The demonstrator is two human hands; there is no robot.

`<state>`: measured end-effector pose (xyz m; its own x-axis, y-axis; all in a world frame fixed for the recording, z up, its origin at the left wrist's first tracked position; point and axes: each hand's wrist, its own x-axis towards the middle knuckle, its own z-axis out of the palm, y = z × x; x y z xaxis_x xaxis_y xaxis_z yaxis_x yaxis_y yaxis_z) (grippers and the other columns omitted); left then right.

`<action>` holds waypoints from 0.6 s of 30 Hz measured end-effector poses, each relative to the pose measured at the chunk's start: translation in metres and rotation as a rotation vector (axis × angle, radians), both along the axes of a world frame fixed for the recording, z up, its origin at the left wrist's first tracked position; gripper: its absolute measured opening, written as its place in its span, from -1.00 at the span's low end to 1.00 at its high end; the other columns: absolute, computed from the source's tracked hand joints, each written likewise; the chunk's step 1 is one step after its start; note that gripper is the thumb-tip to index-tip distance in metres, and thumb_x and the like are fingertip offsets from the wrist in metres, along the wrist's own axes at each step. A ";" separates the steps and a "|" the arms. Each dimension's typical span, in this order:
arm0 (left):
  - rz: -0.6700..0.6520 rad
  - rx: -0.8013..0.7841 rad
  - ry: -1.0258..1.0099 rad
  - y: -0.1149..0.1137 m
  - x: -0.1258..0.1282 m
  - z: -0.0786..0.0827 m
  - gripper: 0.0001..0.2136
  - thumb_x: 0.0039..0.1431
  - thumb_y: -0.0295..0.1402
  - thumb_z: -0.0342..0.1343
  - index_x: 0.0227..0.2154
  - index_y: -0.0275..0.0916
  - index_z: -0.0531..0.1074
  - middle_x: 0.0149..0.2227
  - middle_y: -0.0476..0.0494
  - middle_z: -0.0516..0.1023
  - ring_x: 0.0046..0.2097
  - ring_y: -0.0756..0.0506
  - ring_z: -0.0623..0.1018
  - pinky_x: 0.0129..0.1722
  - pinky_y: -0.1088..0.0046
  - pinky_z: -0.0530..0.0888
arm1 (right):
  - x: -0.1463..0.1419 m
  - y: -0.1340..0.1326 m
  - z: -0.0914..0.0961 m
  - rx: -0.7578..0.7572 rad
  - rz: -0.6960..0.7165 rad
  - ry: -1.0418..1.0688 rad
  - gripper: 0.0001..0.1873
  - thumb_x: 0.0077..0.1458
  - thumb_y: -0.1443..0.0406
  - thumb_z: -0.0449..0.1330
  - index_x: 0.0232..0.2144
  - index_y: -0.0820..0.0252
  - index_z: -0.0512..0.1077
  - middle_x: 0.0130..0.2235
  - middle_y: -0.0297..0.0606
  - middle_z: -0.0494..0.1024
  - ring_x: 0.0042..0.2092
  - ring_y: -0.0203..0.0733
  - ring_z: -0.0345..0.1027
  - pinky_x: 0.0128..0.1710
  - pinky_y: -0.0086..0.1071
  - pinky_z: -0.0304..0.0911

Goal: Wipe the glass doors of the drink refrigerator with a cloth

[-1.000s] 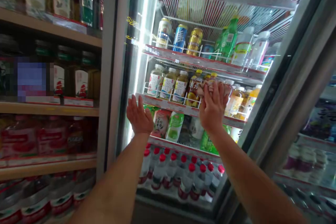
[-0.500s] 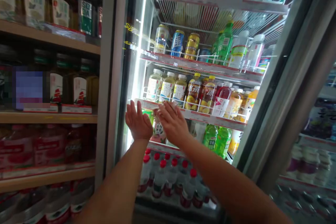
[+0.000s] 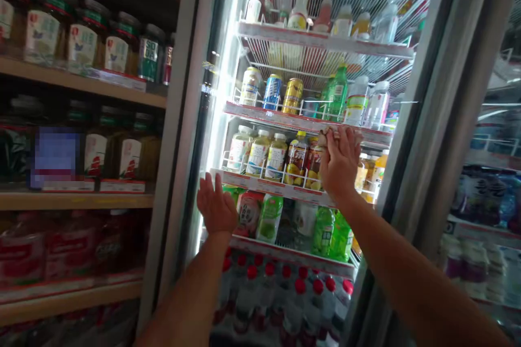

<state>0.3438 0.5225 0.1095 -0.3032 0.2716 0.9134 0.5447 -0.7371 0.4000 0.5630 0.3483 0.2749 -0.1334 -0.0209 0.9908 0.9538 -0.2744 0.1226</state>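
Note:
My right hand [image 3: 341, 160] presses a crumpled, light-coloured cloth [image 3: 324, 135] against the glass door [image 3: 293, 217] of a lit drinks fridge. Only the cloth's edges show around the fingers. Behind that hand, juice and tea bottles stand on a middle shelf. My left hand [image 3: 217, 207] lies with fingers up and partly spread at the left side of the same door, holding nothing. It appears to rest on the glass. Near it, behind the door, are a red-labelled bottle [image 3: 249, 211] and a green-labelled bottle [image 3: 269, 218].
Tall metal door frames and a handle [image 3: 443, 162] run along the right. On the left, wooden shelves [image 3: 81, 87] hold rows of jars and bottles. Inside the fridge, cans [image 3: 293, 96] stand above, and red-capped bottles [image 3: 300, 286] fill the bottom.
My right hand has moved right and up across the glass with the cloth, away from my left hand. The left hand stays at the door's left side. The view has shifted slightly.

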 end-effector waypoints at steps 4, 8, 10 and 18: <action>0.009 -0.016 0.019 0.001 -0.001 -0.002 -0.44 0.43 -0.26 -0.27 0.41 -0.33 0.09 0.45 -0.38 0.05 0.49 -0.23 -0.05 0.43 0.01 -0.02 | -0.054 0.040 -0.016 -0.164 0.082 -0.075 -0.42 0.32 0.38 0.00 0.35 0.12 0.25 0.40 -0.15 0.22 0.46 0.14 -0.10 0.38 0.20 -0.01; -0.012 -0.053 0.028 0.002 -0.002 -0.003 -0.44 0.42 -0.25 -0.26 0.42 -0.30 0.08 0.46 -0.34 0.02 0.50 -0.23 -0.06 0.43 0.00 -0.02 | -0.114 0.081 -0.043 -0.387 0.203 -0.219 -0.42 0.30 0.40 0.03 0.35 0.16 0.25 0.42 -0.19 0.20 0.48 0.10 -0.17 0.44 0.11 -0.12; -0.007 -0.058 0.035 0.002 -0.003 -0.004 -0.44 0.42 -0.24 -0.26 0.42 -0.30 0.08 0.46 -0.33 0.02 0.50 -0.22 -0.07 0.43 0.00 -0.02 | -0.135 0.095 -0.053 -0.502 0.246 -0.305 -0.43 0.30 0.38 0.05 0.34 0.21 0.26 0.42 -0.15 0.20 0.48 0.11 -0.16 0.45 0.08 -0.16; 0.002 -0.015 0.036 0.000 -0.004 -0.002 -0.43 0.43 -0.21 -0.28 0.41 -0.33 0.08 0.45 -0.39 0.04 0.49 -0.23 -0.05 0.43 0.03 -0.02 | -0.091 0.064 -0.012 -0.476 0.118 -0.370 -0.43 0.33 0.34 0.06 0.35 0.11 0.22 0.42 -0.24 0.19 0.47 0.02 -0.11 0.46 0.06 -0.19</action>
